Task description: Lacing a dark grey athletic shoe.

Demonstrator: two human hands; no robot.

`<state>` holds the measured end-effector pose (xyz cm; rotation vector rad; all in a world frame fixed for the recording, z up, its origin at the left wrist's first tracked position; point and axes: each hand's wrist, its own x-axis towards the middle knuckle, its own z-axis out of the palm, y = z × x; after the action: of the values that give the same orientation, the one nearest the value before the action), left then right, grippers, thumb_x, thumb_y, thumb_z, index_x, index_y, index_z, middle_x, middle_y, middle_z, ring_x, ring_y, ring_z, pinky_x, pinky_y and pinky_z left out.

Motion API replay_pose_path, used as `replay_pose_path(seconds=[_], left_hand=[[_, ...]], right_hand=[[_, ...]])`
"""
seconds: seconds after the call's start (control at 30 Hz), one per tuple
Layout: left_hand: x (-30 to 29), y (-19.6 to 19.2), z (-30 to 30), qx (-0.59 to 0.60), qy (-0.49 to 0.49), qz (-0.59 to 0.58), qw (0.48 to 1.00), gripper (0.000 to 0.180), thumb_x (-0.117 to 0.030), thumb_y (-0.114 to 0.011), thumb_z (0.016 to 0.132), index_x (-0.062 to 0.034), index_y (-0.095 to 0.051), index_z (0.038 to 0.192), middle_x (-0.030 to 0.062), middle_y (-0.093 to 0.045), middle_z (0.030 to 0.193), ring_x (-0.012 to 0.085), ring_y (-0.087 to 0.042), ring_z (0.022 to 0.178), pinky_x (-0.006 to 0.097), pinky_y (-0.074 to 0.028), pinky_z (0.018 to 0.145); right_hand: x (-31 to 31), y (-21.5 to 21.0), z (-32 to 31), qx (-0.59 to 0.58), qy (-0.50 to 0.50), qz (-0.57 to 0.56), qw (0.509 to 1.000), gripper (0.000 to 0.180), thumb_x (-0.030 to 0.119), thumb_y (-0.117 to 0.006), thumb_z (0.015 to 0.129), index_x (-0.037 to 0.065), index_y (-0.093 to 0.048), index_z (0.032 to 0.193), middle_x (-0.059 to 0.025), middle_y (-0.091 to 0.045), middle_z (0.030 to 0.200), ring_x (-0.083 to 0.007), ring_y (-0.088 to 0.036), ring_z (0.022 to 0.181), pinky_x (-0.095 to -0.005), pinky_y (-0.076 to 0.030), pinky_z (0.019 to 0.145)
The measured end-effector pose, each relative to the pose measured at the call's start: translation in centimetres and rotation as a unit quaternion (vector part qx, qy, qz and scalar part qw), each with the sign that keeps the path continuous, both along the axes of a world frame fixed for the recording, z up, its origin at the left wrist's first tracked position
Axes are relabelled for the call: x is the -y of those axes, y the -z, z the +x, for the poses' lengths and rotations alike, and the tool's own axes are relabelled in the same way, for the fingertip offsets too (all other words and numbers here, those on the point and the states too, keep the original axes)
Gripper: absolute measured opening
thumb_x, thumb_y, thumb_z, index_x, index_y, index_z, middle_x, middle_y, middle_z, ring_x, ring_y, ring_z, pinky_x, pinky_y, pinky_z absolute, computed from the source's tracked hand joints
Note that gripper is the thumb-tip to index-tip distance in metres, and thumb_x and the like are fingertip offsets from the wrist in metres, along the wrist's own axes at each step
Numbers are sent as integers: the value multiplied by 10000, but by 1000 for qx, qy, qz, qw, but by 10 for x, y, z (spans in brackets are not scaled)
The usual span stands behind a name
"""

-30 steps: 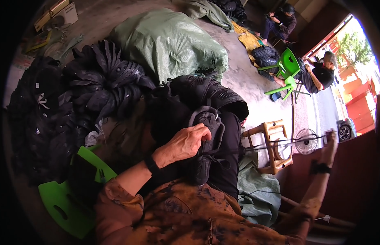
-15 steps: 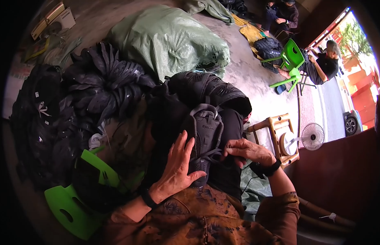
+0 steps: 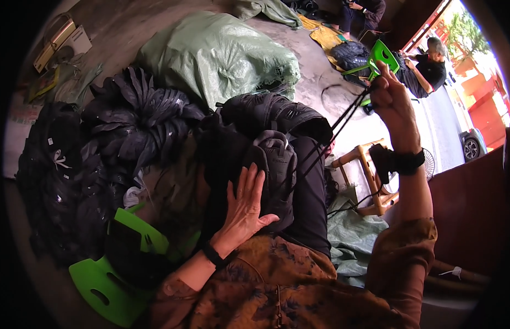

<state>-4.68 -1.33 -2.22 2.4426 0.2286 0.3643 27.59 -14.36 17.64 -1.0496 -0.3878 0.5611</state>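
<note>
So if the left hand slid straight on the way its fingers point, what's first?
Probably more of the black padded piece under the left hand, then the black bundle above it; depth is unclear.

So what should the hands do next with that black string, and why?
Probably the right hand should pull the black thread a little further until it goes snug. The thread runs tight from that raised hand down to the dark shoe upper, and the left hand lies flat on the upper, holding it down on the lap. Whether the stitch is fully tight cannot be seen.
</note>
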Motion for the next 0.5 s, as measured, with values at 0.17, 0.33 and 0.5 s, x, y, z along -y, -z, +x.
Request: replay_pose_path(seconds=[0.17,0.33,0.5], left_hand=[[-3,2,-3,13,13,16,1000,1185,-339,-839,674,-102,-49,1524,225,-74,1576,458,-102,1445,671,-147,1097],[-3,-11,-11,18,-5,-11,1000,1134,-310,-842,671,-76,-121,1515,220,-111,1575,435,-141,1445,686,-176,1080],[8,-40,-5,140,-6,78,987,524,-106,-802,684,-55,-597,1163,121,-538,1203,308,-518,1121,423,-411,933]], right_hand=[[-6,-41,-58,163,-74,-83,980,256,235,-508,1017,74,-571,1206,36,-511,710,-7,-324,457,-148,-236,408],[23,-88,-60,250,-51,-101,962,303,245,-484,1027,33,-555,1231,45,-515,761,14,-354,471,-133,-274,423],[82,-44,-34,343,102,-375,855,267,294,-549,975,62,-676,1012,58,-514,687,-5,-374,498,-159,-252,465]])
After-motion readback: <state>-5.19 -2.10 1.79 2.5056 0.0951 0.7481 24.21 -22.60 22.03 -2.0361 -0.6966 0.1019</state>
